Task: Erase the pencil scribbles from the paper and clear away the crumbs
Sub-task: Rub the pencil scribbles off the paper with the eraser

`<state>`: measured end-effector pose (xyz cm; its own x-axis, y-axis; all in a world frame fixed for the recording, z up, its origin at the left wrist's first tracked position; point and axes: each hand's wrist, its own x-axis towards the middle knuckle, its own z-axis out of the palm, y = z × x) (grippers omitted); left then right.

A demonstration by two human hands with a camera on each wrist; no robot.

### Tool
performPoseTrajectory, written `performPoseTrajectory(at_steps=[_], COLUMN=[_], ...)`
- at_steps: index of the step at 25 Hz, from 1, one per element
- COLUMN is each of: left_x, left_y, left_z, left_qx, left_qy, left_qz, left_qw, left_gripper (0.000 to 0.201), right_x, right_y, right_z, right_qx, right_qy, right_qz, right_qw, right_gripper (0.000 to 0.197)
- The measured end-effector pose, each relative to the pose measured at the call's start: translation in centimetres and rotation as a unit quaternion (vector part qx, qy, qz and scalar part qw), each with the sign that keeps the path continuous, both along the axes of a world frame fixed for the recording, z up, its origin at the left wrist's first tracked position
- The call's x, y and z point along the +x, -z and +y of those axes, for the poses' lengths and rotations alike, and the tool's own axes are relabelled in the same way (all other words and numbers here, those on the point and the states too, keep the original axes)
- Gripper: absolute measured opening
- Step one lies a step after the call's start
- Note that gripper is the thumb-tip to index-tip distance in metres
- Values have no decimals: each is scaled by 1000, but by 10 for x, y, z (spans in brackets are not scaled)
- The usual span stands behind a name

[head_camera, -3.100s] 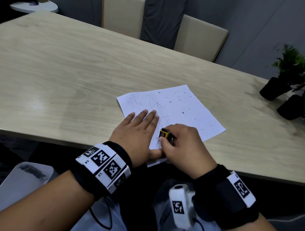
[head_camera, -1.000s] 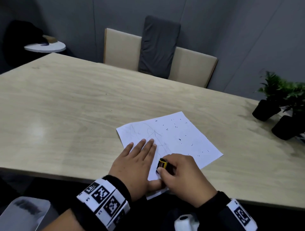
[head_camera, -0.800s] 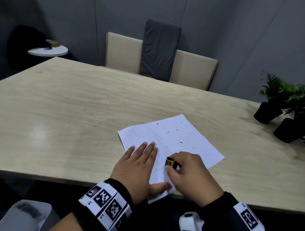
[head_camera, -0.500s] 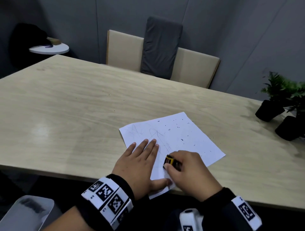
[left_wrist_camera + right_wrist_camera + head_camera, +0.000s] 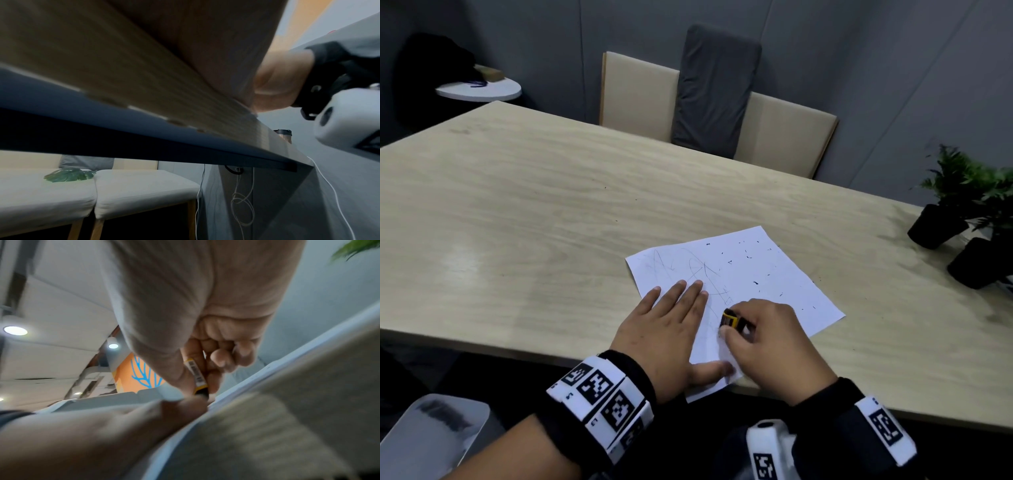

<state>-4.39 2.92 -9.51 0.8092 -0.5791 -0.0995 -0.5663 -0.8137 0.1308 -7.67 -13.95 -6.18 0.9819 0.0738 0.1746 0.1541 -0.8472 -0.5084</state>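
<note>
A white sheet of paper (image 5: 763,274) lies near the table's front edge, its near corner hanging over the edge. Faint pencil scribbles (image 5: 698,270) cover its left part, and small dark crumbs (image 5: 755,283) are scattered over its right part. My left hand (image 5: 671,329) lies flat on the paper's left side, fingers straight, thumb at the near corner. My right hand (image 5: 760,329) pinches a small eraser in a yellow and black sleeve (image 5: 730,318) and holds its tip on the paper. In the right wrist view the eraser (image 5: 197,374) sits between thumb and fingers.
The wooden table (image 5: 534,212) stretches far to the left and back. Two black potted plants (image 5: 941,222) stand at its right edge. Beige chairs (image 5: 640,96) with a grey cushion (image 5: 715,89) line the far side. A small round side table (image 5: 479,89) stands at the back left.
My right hand has rubbed the eraser back and forth over the near scribbles, staying close to my left hand. The left hand has stayed flat on the paper. The head view has shifted slightly.
</note>
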Motion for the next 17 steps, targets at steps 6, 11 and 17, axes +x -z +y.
performPoseTrajectory(at_steps=[6,11,17], left_x=[0,1,-5], left_y=[0,-1,-10], left_z=[0,2,-3], left_qx=[1,4,9], left_qy=[-1,3,-14], left_qz=[9,14,15], left_qw=[1000,1000,1000], left_gripper=[117,116,102], right_x=[4,7,-1], right_y=[-2,-22,-3], right_z=[-7,-48,-40], right_qx=[-22,34,34], right_qy=[8,115,115], right_qz=[15,9,60], right_qw=[1000,993,991], right_gripper=[15,23,27])
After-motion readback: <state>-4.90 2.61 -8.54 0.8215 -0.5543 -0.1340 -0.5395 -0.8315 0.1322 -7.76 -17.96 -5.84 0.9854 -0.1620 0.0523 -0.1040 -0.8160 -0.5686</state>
